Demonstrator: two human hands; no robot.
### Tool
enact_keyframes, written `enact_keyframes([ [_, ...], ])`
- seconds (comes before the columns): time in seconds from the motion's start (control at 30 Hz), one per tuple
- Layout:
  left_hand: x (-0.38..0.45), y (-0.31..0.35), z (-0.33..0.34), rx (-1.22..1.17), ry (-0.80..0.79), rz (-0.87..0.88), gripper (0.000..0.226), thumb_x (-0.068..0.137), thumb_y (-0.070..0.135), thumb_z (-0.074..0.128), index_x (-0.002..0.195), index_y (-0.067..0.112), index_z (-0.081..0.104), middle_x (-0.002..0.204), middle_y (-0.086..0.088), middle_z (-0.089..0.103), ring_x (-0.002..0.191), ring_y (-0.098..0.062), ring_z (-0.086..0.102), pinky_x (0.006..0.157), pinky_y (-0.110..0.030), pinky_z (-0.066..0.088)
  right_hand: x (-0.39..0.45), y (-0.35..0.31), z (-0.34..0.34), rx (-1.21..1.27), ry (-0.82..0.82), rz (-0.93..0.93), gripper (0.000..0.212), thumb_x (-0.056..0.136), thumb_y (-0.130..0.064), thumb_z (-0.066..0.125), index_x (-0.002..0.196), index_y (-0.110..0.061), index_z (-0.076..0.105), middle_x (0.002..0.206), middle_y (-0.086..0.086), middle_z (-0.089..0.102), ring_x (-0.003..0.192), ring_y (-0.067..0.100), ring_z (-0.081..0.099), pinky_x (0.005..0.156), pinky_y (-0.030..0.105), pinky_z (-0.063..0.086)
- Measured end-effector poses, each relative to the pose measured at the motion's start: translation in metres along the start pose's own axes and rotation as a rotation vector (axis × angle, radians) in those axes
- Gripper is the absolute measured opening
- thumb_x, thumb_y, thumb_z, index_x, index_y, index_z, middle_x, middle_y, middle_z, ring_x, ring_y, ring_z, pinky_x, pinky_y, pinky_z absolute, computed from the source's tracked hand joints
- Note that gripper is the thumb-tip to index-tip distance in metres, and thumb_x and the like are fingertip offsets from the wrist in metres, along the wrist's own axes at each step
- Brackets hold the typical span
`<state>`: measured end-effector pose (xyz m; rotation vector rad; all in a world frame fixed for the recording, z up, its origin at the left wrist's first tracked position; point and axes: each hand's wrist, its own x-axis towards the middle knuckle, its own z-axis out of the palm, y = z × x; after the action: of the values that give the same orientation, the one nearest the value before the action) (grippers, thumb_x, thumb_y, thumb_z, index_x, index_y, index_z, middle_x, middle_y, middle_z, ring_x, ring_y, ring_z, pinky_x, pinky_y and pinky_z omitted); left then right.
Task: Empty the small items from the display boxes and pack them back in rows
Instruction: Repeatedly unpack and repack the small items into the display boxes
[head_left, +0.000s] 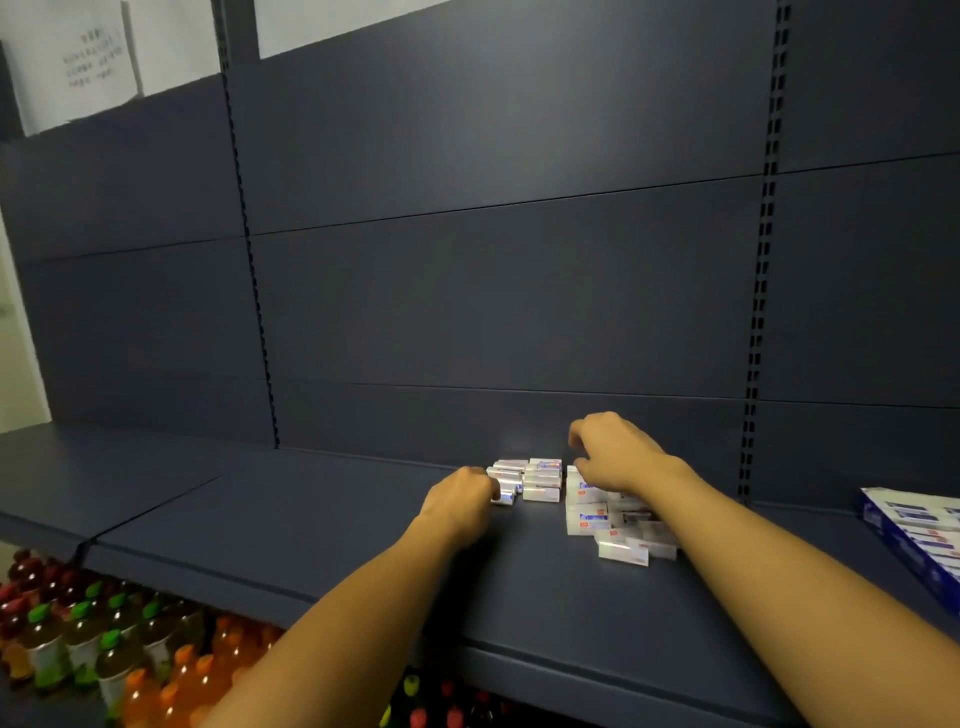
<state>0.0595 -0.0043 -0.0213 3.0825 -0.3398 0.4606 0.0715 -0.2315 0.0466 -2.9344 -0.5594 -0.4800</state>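
left fingers (491, 486) pinch stacked small boxes (540, 478); right fingers (582, 441) curl over loose boxes (618, 525)

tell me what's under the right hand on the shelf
Under the right hand lies a loose pile of small white boxes on the dark shelf. The hand and forearm cover the pile's far-right part, so how many are there cannot be seen.

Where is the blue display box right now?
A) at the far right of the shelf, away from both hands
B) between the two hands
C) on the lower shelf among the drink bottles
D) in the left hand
A: the blue display box sits at the right edge of the shelf, apart from the left hand and right hand, which are at the small white packs.
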Motion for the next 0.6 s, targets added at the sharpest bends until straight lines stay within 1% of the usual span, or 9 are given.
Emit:
enact_keyframes([
  [0.13,0.026,-0.012,0.017,-0.013,-0.015,0.031,0.028,0.092,0.005,0.057,0.119,0.011,0.063,0.124,-0.007,0.057,0.112,-0.029,0.055,0.087,-0.042,0.052,0.027,0.002,0.010,0.031,-0.035,0.019,0.026,0.090,-0.013,0.063,0.115,-0.018,0.062,0.110,0.003,0.062,0.091,0.021,0.062,0.082,0.035,0.058],
  [0.2,0.038,-0.018,0.022,-0.021,-0.026,0.059,0.026,0.093,0.010,0.061,0.119,0.011,0.063,0.122,-0.006,0.057,0.112,-0.027,0.055,0.088,-0.043,0.052,0.039,0.003,0.015,0.032,-0.062,0.021,0.025,0.090,-0.011,0.063,0.114,-0.018,0.062,0.110,0.004,0.062,0.093,0.022,0.062,0.082,0.036,0.057],
  [0.3,0.051,-0.026,0.028,-0.061,-0.029,0.107,0.023,0.094,0.017,0.064,0.117,0.012,0.064,0.119,-0.004,0.056,0.111,-0.026,0.055,0.087,-0.043,0.053,0.053,0.002,0.024,0.031,-0.104,0.026,0.021,0.088,-0.006,0.061,0.106,-0.017,0.064,0.106,0.004,0.061,0.090,0.023,0.062,0.079,0.036,0.058],
  [0.4,0.060,-0.033,0.033,-0.136,-0.025,0.155,0.024,0.092,0.019,0.067,0.115,0.012,0.065,0.118,-0.004,0.057,0.109,-0.024,0.056,0.089,-0.039,0.052,0.061,-0.003,0.037,0.037,-0.157,0.019,0.020,0.086,-0.002,0.062,0.099,-0.017,0.064,0.103,0.004,0.062,0.090,0.024,0.063,0.076,0.034,0.056],
  [0.47,0.066,-0.038,0.034,-0.199,-0.050,0.189,0.026,0.090,0.018,0.071,0.114,0.011,0.067,0.118,-0.004,0.058,0.109,-0.023,0.056,0.089,-0.032,0.049,0.065,-0.007,0.044,0.044,-0.193,0.026,0.020,0.084,-0.001,0.063,0.097,-0.017,0.065,0.103,0.005,0.062,0.090,0.025,0.064,0.078,0.037,0.058],
  [0.53,0.071,-0.044,0.031,-0.262,-0.098,0.208,0.029,0.086,0.016,0.076,0.113,0.011,0.068,0.117,-0.004,0.060,0.108,-0.021,0.057,0.088,-0.026,0.045,0.070,-0.010,0.050,0.066,-0.227,0.051,0.018,0.082,-0.001,0.066,0.092,-0.016,0.066,0.099,0.005,0.062,0.087,0.028,0.067,0.076,0.042,0.060],
  [0.6,0.078,-0.050,0.029,-0.308,-0.152,0.226,0.031,0.082,0.015,0.080,0.111,0.011,0.069,0.115,-0.004,0.061,0.105,-0.021,0.058,0.089,-0.029,0.048,0.075,-0.014,0.055,0.092,-0.267,0.073,0.017,0.080,-0.002,0.073,0.088,-0.016,0.067,0.094,0.005,0.063,0.086,0.030,0.068,0.073,0.044,0.061],
])
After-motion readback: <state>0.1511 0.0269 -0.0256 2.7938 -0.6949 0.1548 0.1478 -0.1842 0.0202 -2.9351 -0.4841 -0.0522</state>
